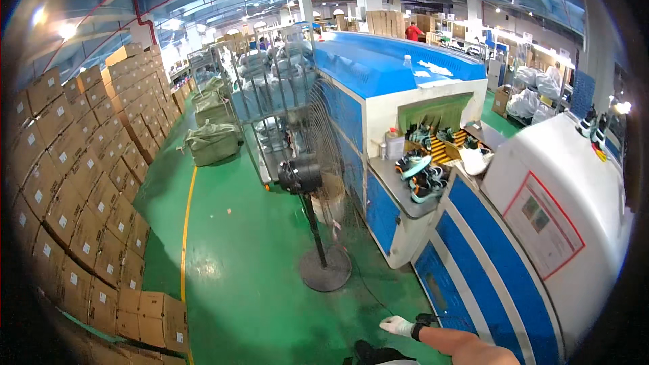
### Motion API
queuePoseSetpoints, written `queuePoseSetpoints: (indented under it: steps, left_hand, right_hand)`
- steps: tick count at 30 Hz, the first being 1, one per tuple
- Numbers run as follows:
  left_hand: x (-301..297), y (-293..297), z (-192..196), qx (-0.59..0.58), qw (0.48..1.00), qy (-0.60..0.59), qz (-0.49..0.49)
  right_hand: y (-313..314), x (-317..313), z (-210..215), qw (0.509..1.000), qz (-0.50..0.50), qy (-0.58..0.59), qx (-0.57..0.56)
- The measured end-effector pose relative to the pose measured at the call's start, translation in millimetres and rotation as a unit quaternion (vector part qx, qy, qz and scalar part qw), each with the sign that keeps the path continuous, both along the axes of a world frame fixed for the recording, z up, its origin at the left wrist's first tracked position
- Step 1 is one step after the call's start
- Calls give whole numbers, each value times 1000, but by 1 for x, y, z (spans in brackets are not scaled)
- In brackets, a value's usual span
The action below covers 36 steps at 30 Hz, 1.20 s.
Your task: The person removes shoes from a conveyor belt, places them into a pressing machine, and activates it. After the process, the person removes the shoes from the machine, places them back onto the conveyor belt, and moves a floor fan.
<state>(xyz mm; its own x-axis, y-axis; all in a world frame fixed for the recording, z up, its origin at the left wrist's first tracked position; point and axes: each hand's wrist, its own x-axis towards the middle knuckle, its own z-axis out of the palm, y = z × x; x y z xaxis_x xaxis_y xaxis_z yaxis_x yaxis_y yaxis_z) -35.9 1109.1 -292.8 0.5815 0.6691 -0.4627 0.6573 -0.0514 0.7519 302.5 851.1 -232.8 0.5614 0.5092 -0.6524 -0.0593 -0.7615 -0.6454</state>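
My right hand (397, 326), in a white glove, reaches in low at the bottom with a dark band at its wrist. Its fingers point left, loosely stretched, and I see nothing in them. It hangs over the green floor beside the blue and white panels (443, 284) of a large machine, apparently not touching them. My left hand is out of view. Below the glove, a dark shape (378, 353) shows at the lower edge, too cut off to name. Several black, teal and orange shoes (427, 182) lie on the machine's grey end shelf (405, 201).
A black pedestal fan (324, 267) stands ahead, its cord running over the floor toward the machine. Stacked cardboard boxes (81, 209) line the left side beyond a yellow floor line (186, 230). A loaded rack trolley (253, 118) and green sacks (213, 143) stand farther back.
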Motion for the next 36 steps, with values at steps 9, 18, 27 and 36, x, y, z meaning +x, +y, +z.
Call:
queuePoseSetpoints:
  steps: [9,18,27,36]
  left_hand:
    - [114,181,41,-191,981,-44,-11]
    - [294,335,75,23,965,18,-259]
    - [357,396,22,93,930,47,-353]
    - [529,384,70,70,883,-50,-461]
  right_hand:
    - [126,53,-24,976,-189,51,90]
    - [169,0,-70,746,-609,200,181]
    - [281,35,-60,762,-582,168,227]
    - [370,118,-131,742,-548,184,341]
